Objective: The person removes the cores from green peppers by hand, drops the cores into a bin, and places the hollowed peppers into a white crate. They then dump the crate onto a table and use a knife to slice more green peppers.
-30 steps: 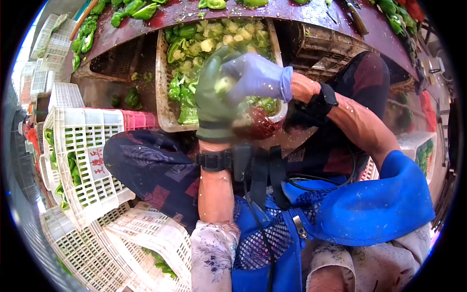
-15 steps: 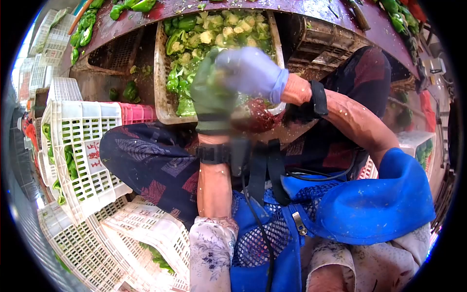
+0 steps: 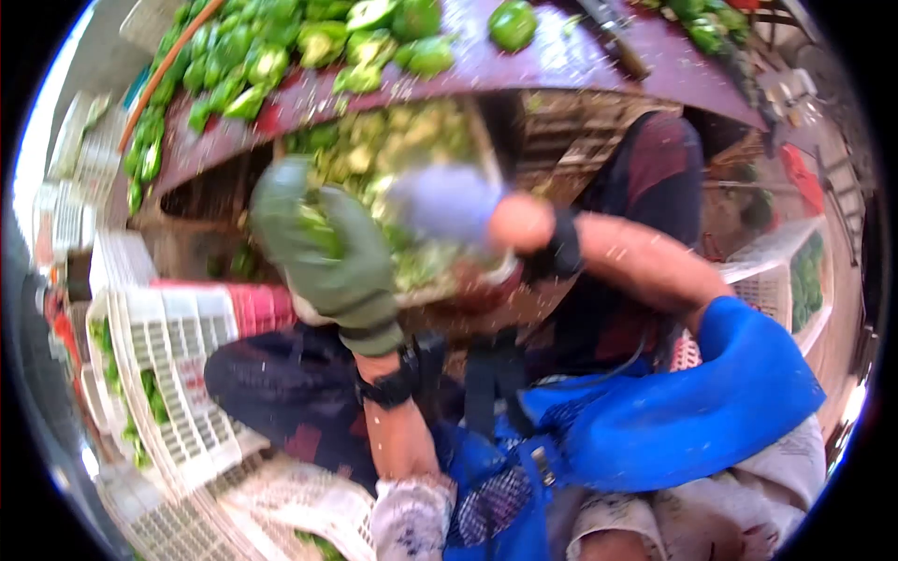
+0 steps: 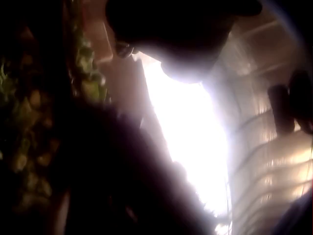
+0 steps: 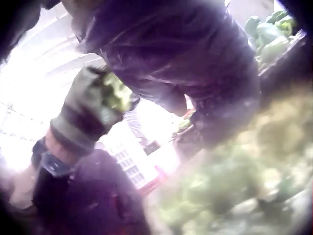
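My left hand (image 3: 323, 252), in a green glove, holds a green pepper (image 3: 320, 227) between thumb and fingers at the crate's left side. The right wrist view shows the pepper's pale, cut-looking inside (image 5: 117, 93) facing out of that glove. My right hand (image 3: 447, 204), in a thin purple glove, is blurred over the middle of a crate (image 3: 488, 140) of pepper cores and scraps (image 3: 374, 140). It fills the top of the right wrist view, fingers bent; I cannot tell whether they hold anything. The left wrist view is mostly dark and glare.
Beyond the crate, a dark red table (image 3: 533, 75) bears many green peppers (image 3: 267, 65), one lone pepper (image 3: 513, 25) and a knife (image 3: 613, 37). White slatted crates (image 3: 182, 346) with peppers stand at my left. Another crate (image 3: 781, 280) is at the right.
My hands, together over the crate before, are now apart. The left has swung left with the pepper; the right stays over the scraps. The head view has tilted up, showing more table.
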{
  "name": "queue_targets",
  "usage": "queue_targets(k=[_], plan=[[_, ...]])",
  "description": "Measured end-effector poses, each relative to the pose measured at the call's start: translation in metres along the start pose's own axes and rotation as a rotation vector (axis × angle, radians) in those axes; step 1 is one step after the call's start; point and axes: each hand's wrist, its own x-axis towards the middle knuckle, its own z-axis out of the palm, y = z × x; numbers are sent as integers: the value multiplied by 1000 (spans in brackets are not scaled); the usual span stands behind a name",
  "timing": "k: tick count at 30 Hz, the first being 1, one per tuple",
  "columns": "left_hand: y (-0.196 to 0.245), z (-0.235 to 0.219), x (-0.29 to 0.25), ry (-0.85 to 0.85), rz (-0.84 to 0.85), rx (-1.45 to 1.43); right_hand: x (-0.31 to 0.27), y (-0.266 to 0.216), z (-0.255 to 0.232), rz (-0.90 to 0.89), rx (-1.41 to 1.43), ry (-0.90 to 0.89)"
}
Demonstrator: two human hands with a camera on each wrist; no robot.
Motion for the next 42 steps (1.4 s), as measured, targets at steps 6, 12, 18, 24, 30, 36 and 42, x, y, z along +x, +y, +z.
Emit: queue_targets(k=[6, 12, 18, 24, 30, 36, 42], plan=[[-30, -44, 26, -233, -14, 88, 4, 36, -40, 93, 28, -32], [-95, -275, 162, -147, 256, 1159, 30, 160, -127, 281, -506, 623], [-83, -231, 157, -109, -87, 837, 53, 192, -122, 422, -420, 424], [-29, -31, 35, -448, -538, -395, 30, 116, -101, -202, 647, 482], [-18, 7, -42, -591, -746, -676, 7, 15, -59, 153, 926, 86], [-38, -37, -89, -665, -589, -486, 25, 33, -35, -362, 154, 535], [-6, -13, -55, -516, -694, -461, 12, -10, -31, -316, -292, 324]])
